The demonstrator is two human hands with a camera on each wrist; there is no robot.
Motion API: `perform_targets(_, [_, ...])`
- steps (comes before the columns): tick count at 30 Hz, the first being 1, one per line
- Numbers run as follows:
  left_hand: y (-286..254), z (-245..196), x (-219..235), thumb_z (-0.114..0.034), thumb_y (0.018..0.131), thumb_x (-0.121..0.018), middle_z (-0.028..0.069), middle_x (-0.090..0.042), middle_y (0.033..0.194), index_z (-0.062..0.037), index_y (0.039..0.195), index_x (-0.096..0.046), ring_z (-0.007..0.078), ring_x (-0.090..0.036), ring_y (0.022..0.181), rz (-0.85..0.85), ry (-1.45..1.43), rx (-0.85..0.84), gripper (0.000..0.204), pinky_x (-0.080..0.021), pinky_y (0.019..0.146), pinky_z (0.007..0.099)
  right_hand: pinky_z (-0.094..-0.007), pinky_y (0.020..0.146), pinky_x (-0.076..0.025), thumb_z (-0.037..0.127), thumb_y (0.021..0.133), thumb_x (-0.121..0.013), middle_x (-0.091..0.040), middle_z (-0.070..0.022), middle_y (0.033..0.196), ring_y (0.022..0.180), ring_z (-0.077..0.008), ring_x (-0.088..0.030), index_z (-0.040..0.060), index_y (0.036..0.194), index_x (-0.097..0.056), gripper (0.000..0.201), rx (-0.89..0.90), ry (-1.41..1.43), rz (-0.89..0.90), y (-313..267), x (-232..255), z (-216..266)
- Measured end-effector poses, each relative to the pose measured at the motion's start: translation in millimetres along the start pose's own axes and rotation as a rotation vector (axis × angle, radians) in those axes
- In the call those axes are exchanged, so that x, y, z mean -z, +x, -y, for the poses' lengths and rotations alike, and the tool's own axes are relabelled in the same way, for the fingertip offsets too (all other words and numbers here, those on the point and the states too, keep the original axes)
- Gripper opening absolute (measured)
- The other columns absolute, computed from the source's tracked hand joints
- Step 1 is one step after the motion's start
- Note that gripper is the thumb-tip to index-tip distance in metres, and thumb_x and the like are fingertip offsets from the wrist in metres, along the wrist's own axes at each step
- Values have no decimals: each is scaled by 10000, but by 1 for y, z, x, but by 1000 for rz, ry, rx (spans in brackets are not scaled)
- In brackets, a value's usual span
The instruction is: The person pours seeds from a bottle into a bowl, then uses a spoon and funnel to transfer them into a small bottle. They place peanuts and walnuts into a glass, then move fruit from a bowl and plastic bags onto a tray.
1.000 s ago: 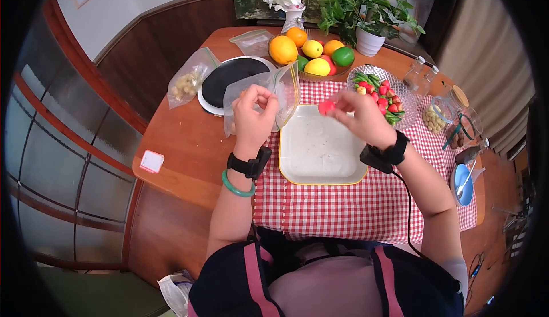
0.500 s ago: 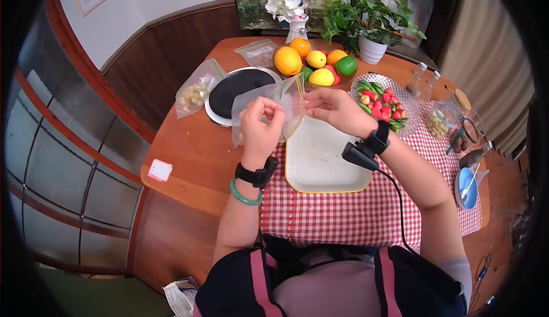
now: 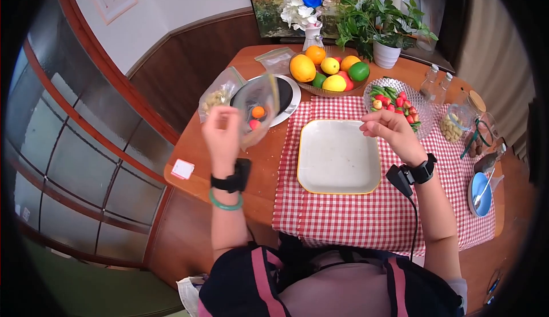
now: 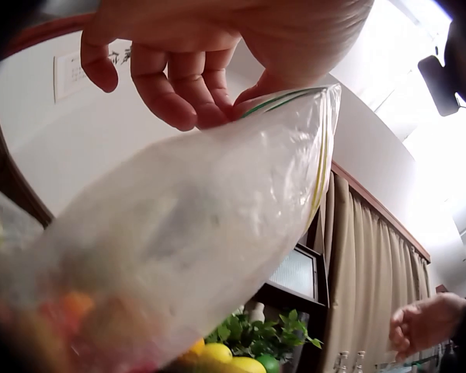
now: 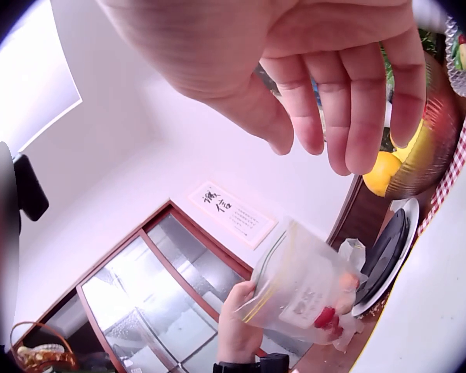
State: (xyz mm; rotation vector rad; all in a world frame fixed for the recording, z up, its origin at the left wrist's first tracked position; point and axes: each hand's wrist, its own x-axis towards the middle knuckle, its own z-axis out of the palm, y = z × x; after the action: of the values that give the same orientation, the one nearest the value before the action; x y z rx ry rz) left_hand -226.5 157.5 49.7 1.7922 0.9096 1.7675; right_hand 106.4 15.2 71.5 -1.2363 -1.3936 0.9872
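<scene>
The left hand (image 3: 222, 134) pinches the zip edge of a clear bag (image 3: 264, 96) between thumb and fingers, left of the white tray (image 3: 338, 162). Inside the bag show an orange piece (image 3: 258, 112) and a red piece (image 3: 254, 125). In the left wrist view the hand (image 4: 217, 54) grips the bag (image 4: 194, 210) by its top. The right hand (image 3: 394, 134) hovers over the tray's right edge with nothing in it; in the right wrist view its fingers (image 5: 349, 101) hang relaxed. The bag (image 5: 303, 287) appears there with red pieces (image 5: 325, 317) low inside.
Behind the tray stand a fruit bowl (image 3: 326, 88) and a glass bowl (image 3: 426, 123) of strawberries and green pieces. A black round plate (image 3: 284, 95) and another bag (image 3: 216, 96) lie left. Jars (image 3: 452, 128), bottles (image 3: 441, 92) and a blue bowl (image 3: 480, 197) line the right side.
The left hand has moved left with the bag, away from the tray. The right hand, which held a red piece a second ago, has left the bag's mouth and moved right, empty.
</scene>
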Motion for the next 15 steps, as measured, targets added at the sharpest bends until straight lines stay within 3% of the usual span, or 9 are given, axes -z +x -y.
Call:
perform_targets(4, [26,-26,64,-19,864,-595,-48,-552,746,-24,827,-583,15,-484,675,-127,148,-115,39,-394,624,173,-262,832,-490,191,931,-573,-657,-67,979,889,-122,-628,-10,1084,-606,255,-26,55,-18,-5,8,-14])
perform_targets(7, [31,-44,91,3,842,-588,-25,-556,729,-13,820,-578,39,-482,643,-148,292,-140,29,-404,614,187,-263,824,-495,188,932,-570,-661,-69,969,887,-126,-633,-4,1080,-608,245,-35,77,-30,-9,13,-27])
perform_targets(10, [20,-52,84,14,825,-577,-12,-563,709,-9,820,-578,57,-507,645,-21,426,-134,23,-414,623,196,-270,820,-499,185,932,-566,-666,-75,951,883,-134,-638,4,1076,-610,235,-42,101,-48,-9,17,-37])
perform_targets(11, [14,-54,75,9,801,-581,1,-571,679,-5,797,-575,59,-531,678,29,390,-37,16,-419,658,203,-270,820,-500,183,932,-565,-666,-75,951,883,-134,-637,4,1076,-610,234,-49,101,-44,-10,19,-39])
perform_targets(15, [-7,-6,55,-54,728,-632,21,-588,632,-36,740,-579,129,-573,589,153,661,-163,57,-443,650,272,-262,818,-504,172,936,-566,-651,-68,972,885,-128,-630,-19,1068,-606,236,-62,156,-46,-10,25,-43])
